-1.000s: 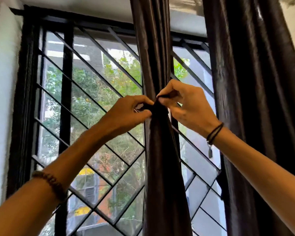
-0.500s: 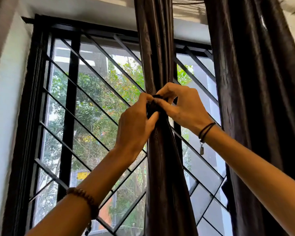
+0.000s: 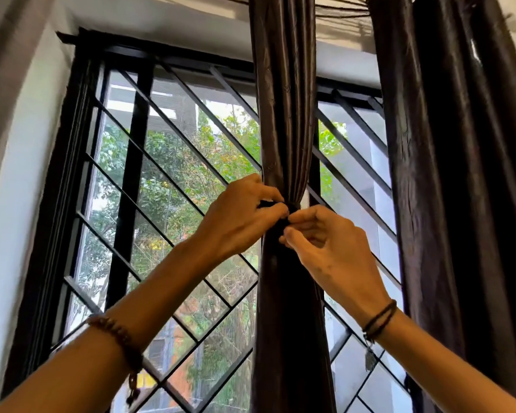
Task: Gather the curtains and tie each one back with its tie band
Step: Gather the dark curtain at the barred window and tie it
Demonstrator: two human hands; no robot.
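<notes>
While both hands pinch it, the tie band [image 3: 293, 208] sits cinched round the gathered curtain [image 3: 283, 114] at its narrowest point. Left hand [image 3: 239, 222] has thumb and curled fingers closed on the band at that curtain's left edge; right hand [image 3: 328, 248] nips it with thumb and fingertips at the front. Second curtain [image 3: 459, 174] hangs loose to its right, window grille [image 3: 167, 162] behind it.
</notes>
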